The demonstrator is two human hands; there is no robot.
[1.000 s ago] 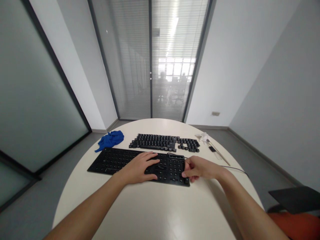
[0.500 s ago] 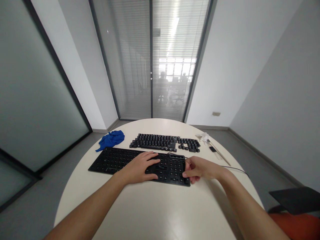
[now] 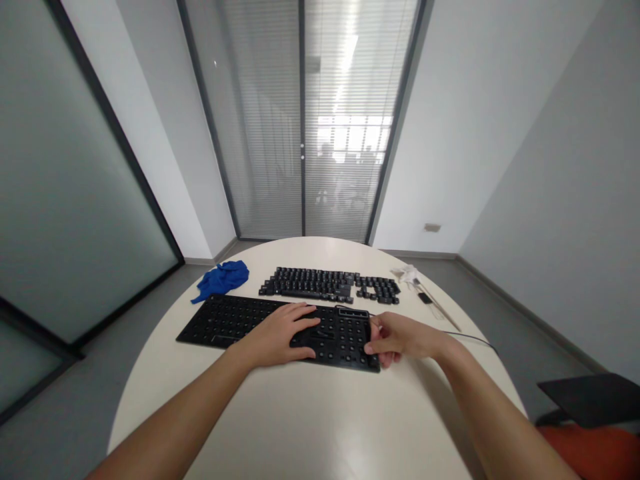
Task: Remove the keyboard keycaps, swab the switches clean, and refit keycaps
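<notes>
A black keyboard (image 3: 347,347) stripped of its keycaps lies slightly slanted on the table, its bare key posts showing. My left hand (image 3: 280,333) rests flat over its middle, fingers spread and palm down, hiding part of the keys. At the keyboard's right end, my right hand (image 3: 393,339) is closed on the edge, thumb on the upper side and the other fingers curled at the side. Anything small inside those fingers is hidden. Behind the keyboard, loose black keycaps (image 3: 313,283) are laid out in keyboard order, the number-pad group (image 3: 383,290) at the right.
A crumpled blue cloth (image 3: 223,279) lies at the table's left. On the right are a crumpled white tissue (image 3: 407,272), a thin pale stick (image 3: 445,313) and a small black piece (image 3: 425,298). A cable (image 3: 473,337) runs over the right edge. A chair (image 3: 590,400) stands at lower right.
</notes>
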